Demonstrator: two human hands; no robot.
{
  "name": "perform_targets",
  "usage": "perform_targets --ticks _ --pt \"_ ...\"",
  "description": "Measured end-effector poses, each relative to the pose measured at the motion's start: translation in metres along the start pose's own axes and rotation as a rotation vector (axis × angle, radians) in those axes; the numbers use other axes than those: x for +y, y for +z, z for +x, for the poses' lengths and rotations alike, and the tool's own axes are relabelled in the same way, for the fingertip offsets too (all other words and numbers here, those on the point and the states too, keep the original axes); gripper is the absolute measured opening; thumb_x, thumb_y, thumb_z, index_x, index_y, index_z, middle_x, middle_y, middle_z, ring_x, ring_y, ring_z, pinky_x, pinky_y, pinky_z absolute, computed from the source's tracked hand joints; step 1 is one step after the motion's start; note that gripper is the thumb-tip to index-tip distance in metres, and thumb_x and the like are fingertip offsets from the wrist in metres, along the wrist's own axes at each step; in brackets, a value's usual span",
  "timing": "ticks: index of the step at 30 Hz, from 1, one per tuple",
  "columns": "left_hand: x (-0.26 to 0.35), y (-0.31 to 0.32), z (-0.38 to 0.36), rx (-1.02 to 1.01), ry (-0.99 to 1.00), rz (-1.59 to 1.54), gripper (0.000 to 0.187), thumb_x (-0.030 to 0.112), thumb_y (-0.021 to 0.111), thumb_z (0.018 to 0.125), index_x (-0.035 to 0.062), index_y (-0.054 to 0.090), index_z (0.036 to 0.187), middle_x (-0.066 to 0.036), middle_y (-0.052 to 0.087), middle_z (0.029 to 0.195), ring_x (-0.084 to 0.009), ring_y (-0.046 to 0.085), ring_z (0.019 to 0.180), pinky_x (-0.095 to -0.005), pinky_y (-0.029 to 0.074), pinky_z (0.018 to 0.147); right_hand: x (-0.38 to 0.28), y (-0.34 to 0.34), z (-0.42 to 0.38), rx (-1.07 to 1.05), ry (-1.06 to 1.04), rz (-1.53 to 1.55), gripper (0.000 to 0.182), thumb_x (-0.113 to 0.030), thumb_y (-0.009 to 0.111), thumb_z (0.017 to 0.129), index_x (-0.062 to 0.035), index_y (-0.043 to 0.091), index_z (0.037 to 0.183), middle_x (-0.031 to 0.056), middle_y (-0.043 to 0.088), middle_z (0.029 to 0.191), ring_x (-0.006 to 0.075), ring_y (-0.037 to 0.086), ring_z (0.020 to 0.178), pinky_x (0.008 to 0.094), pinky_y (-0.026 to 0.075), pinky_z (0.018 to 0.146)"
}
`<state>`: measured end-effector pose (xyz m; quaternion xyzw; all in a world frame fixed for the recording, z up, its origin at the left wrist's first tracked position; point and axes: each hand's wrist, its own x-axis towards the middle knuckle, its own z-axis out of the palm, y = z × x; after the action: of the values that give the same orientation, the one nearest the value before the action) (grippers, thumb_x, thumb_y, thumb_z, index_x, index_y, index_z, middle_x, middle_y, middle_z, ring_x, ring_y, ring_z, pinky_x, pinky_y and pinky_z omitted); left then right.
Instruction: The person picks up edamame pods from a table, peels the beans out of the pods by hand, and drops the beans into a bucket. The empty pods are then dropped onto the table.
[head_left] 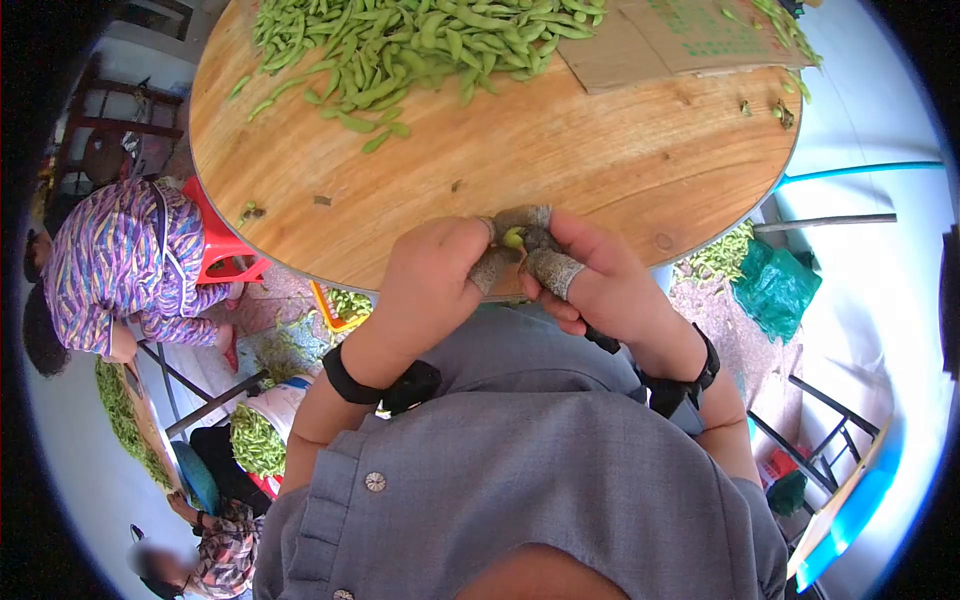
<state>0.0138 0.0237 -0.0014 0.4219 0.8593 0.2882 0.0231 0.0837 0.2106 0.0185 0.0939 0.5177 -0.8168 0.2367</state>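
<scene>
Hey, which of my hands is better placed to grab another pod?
Probably your left hand: the nearest loose pods lie ahead of it. Your right hand is farther from them. Both hands are at one pod now, though.

We seem to be in a workroom — green pods (430,45) heaped on the tabletop (600,150) at top, a filled bucket (288,402) lower left, two people (130,265) far left.

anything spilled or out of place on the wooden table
A little: a dark, shrivelled-looking scrap lies near the right edge of the wooden table, and another scrap near its left edge. They look odd, being dark and apart from the main heap of green soybean pods.
</scene>
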Motion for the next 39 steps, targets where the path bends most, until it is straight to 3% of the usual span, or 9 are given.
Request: perform_targets --ticks 13,16,19,21,24,25,27,33,39 --pt "0.013 0.001 0.002 0.07 -0.066 -0.101 0.016 0.005 0.061 0.077 0.0013 0.058 0.092 -0.013 0.059 0.085 -0.0291 0.061 0.075 -0.0367 0.049 0.063 0.0 -0.006 0.005 0.02 -0.043 0.092 0.029 0.001 0.034 0.085 -0.0066 0.05 0.108 0.0005 0.055 0.076 0.0065 0.045 0.051 0.0208 0.036 0.04" --pt "0.012 -0.004 0.001 -0.149 -0.552 -1.231 0.011 0.008 0.057 0.088 0.0008 0.057 0.096 -0.006 0.06 0.083 -0.015 0.06 0.076 -0.0289 0.048 0.062 -0.003 -0.012 0.002 -0.01 -0.003 0.052 0.029 0.0 0.038 0.084 -0.0063 0.05 0.109 -0.0008 0.053 0.073 0.0056 0.048 0.053 0.0217 0.038 0.041" --pt "0.009 -0.003 -0.001 -0.184 -0.46 -1.037 0.014 0.01 0.053 0.092 0.0 0.057 0.101 -0.003 0.059 0.08 -0.0069 0.057 0.077 -0.0237 0.046 0.061 0.004 -0.018 0.004 0.143 -0.006 -0.344 0.028 -0.004 0.048 0.081 -0.0037 0.051 0.109 0.0056 0.057 0.07 0.0163 0.055 0.053 0.0294 0.043 0.045" --pt "0.01 -0.002 0.0 -0.205 -0.508 -0.861 0.01 0.007 0.053 0.09 -0.0001 0.057 0.096 -0.004 0.058 0.074 -0.01 0.059 0.072 -0.0254 0.046 0.06 0.015 -0.02 0.012 0.439 -0.651 -0.974 0.027 -0.007 0.055 0.078 -0.0017 0.054 0.105 0.0161 0.06 0.073 0.0314 0.059 0.058 0.0373 0.047 0.052" --pt "0.006 -0.001 -0.002 -0.215 -0.278 -0.55 0.007 0.007 0.054 0.089 0.0008 0.056 0.09 -0.003 0.057 0.07 -0.0118 0.058 0.067 -0.0276 0.046 0.059 0.006 -0.015 0.014 0.298 -0.669 -1.087 0.024 -0.009 0.058 0.077 -0.0013 0.057 0.1 0.0231 0.059 0.079 0.0414 0.056 0.063 0.041 0.047 0.057" --pt "0.008 -0.005 -0.001 -0.217 -0.277 -0.55 0.007 0.007 0.054 0.089 0.0008 0.056 0.09 -0.003 0.057 0.07 -0.0118 0.058 0.067 -0.0276 0.046 0.059 0.005 -0.018 0.015 0.3 -0.669 -1.086 0.024 -0.009 0.058 0.077 -0.0013 0.057 0.1 0.0231 0.059 0.079 0.0414 0.056 0.063 0.041 0.047 0.057" --pt "0.014 -0.014 0.001 -0.35 -0.321 -0.739 0.008 0.008 0.054 0.088 0.0024 0.055 0.084 -0.002 0.055 0.067 -0.0123 0.056 0.063 -0.0287 0.044 0.057 0.002 -0.028 0.017 0.116 -0.381 -0.907 0.016 -0.014 0.064 0.084 -0.0007 0.061 0.094 0.0039 0.062 0.07 0.0114 0.06 0.063 0.0271 0.046 0.053" --pt "0.008 -0.017 -0.005 -0.451 -0.354 -1.258 0.016 0.015 0.051 0.094 0.0014 0.059 0.096 -0.001 0.056 0.073 -0.009 0.052 0.063 -0.024 0.042 0.058 -0.004 -0.047 0.024 -0.245 0.079 -0.169 0.016 -0.018 0.065 0.086 -0.0037 0.063 0.094 -0.0019 0.06 0.07 0.0016 0.051 0.058 0.0184 0.041 0.049" --pt "-0.003 -0.017 -0.008 -0.183 -0.445 -0.92 0.019 0.015 0.053 0.093 0.0007 0.06 0.103 -0.001 0.057 0.076 -0.0062 0.052 0.067 -0.0227 0.043 0.061 0.02 -0.036 0.029 0.106 -0.279 -0.867 0.027 -0.027 0.069 0.081 -0.0014 0.062 0.089 0.0019 0.06 0.068 0.0132 0.055 0.06 0.03 0.046 0.057"
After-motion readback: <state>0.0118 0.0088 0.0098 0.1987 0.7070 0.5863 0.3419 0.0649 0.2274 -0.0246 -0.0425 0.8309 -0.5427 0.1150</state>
